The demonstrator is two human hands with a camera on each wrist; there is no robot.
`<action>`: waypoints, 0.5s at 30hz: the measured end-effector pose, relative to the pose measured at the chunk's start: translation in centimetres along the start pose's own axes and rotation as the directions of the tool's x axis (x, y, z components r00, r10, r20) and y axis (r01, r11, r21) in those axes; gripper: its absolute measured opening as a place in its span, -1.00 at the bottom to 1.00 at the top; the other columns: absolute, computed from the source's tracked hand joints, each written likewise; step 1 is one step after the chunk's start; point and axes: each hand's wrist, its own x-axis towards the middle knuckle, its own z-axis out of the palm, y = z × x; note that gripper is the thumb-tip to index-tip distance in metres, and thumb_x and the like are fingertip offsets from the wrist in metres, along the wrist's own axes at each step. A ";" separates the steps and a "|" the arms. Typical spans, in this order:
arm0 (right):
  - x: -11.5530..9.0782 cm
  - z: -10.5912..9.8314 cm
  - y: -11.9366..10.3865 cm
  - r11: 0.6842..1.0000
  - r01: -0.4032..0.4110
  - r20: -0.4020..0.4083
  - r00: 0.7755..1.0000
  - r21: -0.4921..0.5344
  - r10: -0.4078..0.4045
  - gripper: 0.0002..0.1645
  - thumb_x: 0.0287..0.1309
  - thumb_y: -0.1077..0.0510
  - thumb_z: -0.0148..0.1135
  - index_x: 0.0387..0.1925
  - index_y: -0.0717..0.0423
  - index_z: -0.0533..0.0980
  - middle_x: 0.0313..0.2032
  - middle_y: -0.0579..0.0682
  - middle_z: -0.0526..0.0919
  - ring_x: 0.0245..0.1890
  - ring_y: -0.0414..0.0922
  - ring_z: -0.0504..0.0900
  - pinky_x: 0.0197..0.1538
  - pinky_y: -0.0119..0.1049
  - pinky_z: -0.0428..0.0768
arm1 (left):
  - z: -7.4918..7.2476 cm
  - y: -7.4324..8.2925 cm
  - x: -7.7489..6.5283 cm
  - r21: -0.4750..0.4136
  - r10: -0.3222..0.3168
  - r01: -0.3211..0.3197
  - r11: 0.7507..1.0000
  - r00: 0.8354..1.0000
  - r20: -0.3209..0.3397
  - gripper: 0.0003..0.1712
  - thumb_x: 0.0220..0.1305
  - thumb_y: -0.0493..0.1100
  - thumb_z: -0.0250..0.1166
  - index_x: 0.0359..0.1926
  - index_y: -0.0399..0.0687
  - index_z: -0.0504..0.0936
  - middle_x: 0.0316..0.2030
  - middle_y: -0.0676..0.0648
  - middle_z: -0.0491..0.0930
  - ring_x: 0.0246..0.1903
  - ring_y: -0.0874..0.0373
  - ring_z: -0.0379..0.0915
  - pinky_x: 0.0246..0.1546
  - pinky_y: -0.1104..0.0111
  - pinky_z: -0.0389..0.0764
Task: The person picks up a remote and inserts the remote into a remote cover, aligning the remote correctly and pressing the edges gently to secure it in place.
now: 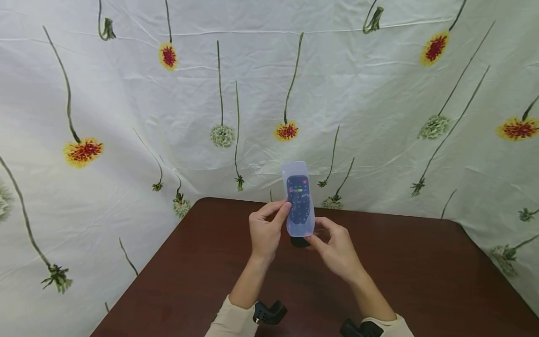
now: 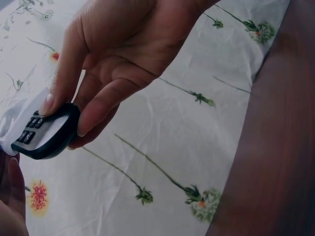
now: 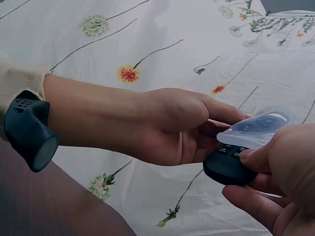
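A black remote control (image 1: 300, 242) sits mostly inside a translucent, whitish remote cover (image 1: 294, 167), its lower end poking out. Through the cover, buttons show, among them a red one near the top. My left hand (image 1: 265, 231) pinches the cover's left edge between thumb and fingers. With thumb on the button face and fingers behind, my right hand (image 1: 340, 248) grips the bare lower end of the remote. In the left wrist view, the right hand (image 2: 118, 54) holds that end of the remote (image 2: 54, 130). The right wrist view shows the cover's open edge (image 3: 241, 140) lying over the remote.
Below the hands spreads a dark brown table (image 1: 189, 281). Behind and around it hangs a white cloth (image 1: 168, 117) printed with flowers and stems. Black wrist cameras (image 1: 269, 312) sit at both cream sleeves (image 1: 233, 320).
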 end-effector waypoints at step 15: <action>0.3 -2.2 -0.6 0.993 0.055 -0.126 0.991 0.106 -0.041 -0.62 0.31 0.50 0.26 0.15 0.39 0.54 0.00 0.26 0.66 -0.07 -0.04 0.74 -0.16 -0.12 0.74 | -0.4 0.0 -0.2 -0.042 -0.163 0.192 0.980 0.912 0.377 -0.68 0.39 -0.44 0.25 0.11 -0.54 0.62 -0.12 -0.37 0.67 -0.18 0.10 0.66 -0.12 0.08 0.71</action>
